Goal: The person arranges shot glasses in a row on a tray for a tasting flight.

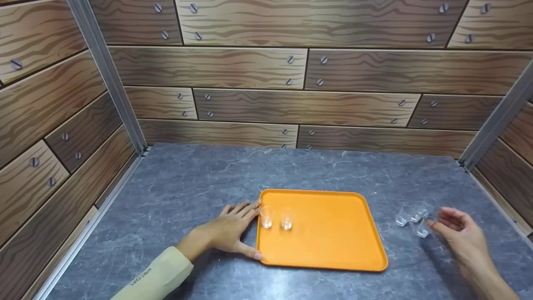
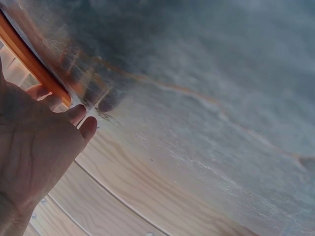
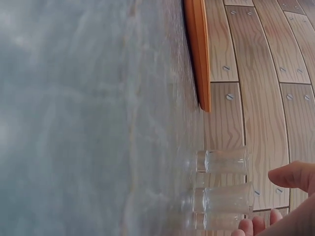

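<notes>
An orange tray (image 1: 333,246) lies on the grey stone-look table (image 1: 187,187). Two small clear glasses (image 1: 266,217) (image 1: 287,219) stand upright on its left part. My left hand (image 1: 243,227) rests flat on the table against the tray's left edge, thumb at the front left corner; the left wrist view shows its fingers (image 2: 81,120) beside the tray rim (image 2: 29,59). Three more clear glasses (image 1: 402,216) (image 1: 417,211) (image 1: 422,228) stand on the table right of the tray. My right hand (image 1: 437,218) hovers just beside the nearest one (image 3: 221,221), fingers (image 3: 293,174) loosely curled and holding nothing.
Wood-pattern walls (image 1: 291,104) with metal corner posts enclose the table at the back, left and right. Bare table surface lies behind the tray and to its left. The tray's right part (image 1: 354,216) carries nothing.
</notes>
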A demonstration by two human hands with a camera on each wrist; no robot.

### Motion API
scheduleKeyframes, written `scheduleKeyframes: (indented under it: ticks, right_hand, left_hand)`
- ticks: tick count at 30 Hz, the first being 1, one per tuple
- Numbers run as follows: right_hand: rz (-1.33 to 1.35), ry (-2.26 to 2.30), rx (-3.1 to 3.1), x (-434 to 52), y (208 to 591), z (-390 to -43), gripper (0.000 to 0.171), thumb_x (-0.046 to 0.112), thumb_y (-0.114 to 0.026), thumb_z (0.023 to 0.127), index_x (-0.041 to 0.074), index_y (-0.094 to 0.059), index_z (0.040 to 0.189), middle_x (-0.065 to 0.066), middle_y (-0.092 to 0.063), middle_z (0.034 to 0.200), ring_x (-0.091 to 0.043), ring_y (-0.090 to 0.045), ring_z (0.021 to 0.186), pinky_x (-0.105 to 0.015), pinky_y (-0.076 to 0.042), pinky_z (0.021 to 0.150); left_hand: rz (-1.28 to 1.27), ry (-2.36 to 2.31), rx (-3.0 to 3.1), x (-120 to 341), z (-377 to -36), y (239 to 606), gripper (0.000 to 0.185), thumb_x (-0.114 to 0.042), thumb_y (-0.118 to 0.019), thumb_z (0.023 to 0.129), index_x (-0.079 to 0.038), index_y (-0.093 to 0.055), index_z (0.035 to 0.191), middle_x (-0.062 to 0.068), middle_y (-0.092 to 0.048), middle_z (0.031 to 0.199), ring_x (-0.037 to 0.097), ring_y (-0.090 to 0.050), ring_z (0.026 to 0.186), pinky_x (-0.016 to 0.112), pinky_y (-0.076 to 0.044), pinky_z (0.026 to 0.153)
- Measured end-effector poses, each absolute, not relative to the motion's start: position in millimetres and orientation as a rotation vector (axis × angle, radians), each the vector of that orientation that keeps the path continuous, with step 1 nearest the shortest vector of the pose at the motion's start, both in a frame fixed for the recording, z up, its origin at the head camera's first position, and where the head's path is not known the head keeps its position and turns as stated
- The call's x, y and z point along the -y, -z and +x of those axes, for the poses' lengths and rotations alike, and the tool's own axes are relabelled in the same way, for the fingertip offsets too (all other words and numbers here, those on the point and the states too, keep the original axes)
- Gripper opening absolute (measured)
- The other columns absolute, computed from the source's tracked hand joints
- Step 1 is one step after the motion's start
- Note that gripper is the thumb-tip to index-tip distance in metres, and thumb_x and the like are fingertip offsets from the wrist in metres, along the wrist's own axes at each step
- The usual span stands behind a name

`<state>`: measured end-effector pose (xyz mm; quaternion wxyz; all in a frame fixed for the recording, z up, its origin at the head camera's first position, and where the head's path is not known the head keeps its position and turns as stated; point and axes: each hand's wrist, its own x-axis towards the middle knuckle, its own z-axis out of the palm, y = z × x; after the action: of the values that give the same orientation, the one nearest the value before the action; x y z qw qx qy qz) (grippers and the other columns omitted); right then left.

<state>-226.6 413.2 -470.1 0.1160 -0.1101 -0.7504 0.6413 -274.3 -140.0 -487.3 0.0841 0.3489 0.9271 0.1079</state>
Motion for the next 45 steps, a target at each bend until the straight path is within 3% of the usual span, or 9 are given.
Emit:
scheduleKeyframes:
  ticks: [4, 16, 36, 45]
  right_hand:
    - [-0.263, -1.932, 2.242, -418, 474, -229, 0.038, 0.002, -0.076, 0.091, 0.022, -0.054, 0.117, 0.027, -0.062, 0.097, 0.010, -0.059, 0.091, -0.008, -0.049, 0.078]
    - [-0.217, -1.994, 2.469, -426, 474, -233, 0.033, 0.008, -0.074, 0.094, 0.033, -0.062, 0.113, 0.027, -0.067, 0.101, 0.011, -0.060, 0.096, -0.014, -0.051, 0.081]
    - [-0.315, -2.122, 2.403, -428, 479, -233, 0.024, 0.003, -0.070, 0.096, 0.027, -0.071, 0.098, 0.016, -0.070, 0.093, 0.003, -0.063, 0.085, -0.017, -0.053, 0.076]
    - [-0.324, -2.101, 2.445, -429, 479, -231, 0.019, 0.009, -0.071, 0.097, 0.028, -0.069, 0.100, 0.016, -0.068, 0.093, 0.003, -0.062, 0.085, -0.017, -0.052, 0.076]
  left_hand:
    - [1.044, -0.322, -2.776, 140, -274, 487, 0.125, -0.092, -0.055, 0.075, -0.018, -0.014, 0.167, 0.003, -0.007, 0.174, 0.035, -0.015, 0.157, 0.065, -0.021, 0.119]
    - [1.044, -0.338, -2.768, 141, -273, 487, 0.122, -0.090, -0.056, 0.077, -0.017, -0.016, 0.166, 0.003, -0.008, 0.174, 0.036, -0.016, 0.157, 0.066, -0.020, 0.119]
    - [1.040, -0.340, -2.759, 141, -274, 488, 0.122, -0.091, -0.056, 0.076, -0.017, -0.017, 0.166, 0.002, -0.008, 0.174, 0.036, -0.015, 0.158, 0.067, -0.020, 0.119]
    - [1.044, -0.348, -2.756, 142, -274, 486, 0.122, -0.090, -0.057, 0.076, -0.017, -0.018, 0.166, 0.003, -0.009, 0.174, 0.036, -0.015, 0.157, 0.068, -0.020, 0.119]
